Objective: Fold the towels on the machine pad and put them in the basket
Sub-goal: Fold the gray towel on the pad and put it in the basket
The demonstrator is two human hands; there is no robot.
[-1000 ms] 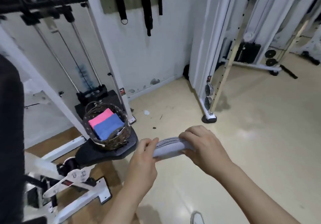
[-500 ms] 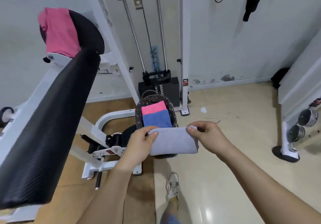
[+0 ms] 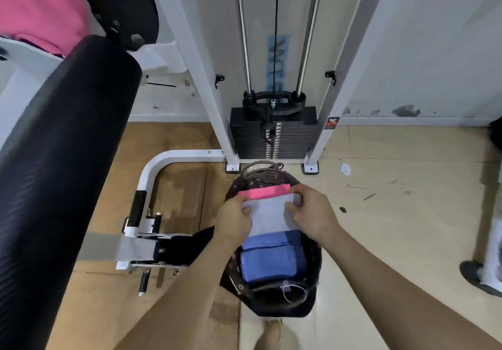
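Folded grey towel [image 3: 269, 218], judged soft and light, pinched at its two side edges by the fingers [image 3: 246, 210] of left hand [image 3: 235, 220] and right hand [image 3: 312, 213], low over the far end of the basket [image 3: 316, 253], overlapping pink towel [image 3: 262, 190] and blue towel [image 3: 270, 262]

Folded grey towel [image 3: 267, 218] lies flat in wicker basket [image 3: 258, 179], atop folded pink towel [image 3: 262, 190] and blue towel [image 3: 271, 262]. Second pink towel [image 3: 40, 7], probably unfolded, drapes the machine pad [image 3: 127, 4].

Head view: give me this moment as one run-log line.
phase: placing | left grip: holds folded grey towel | right grip: holds it too | towel: over pink towel and blue towels in woven basket
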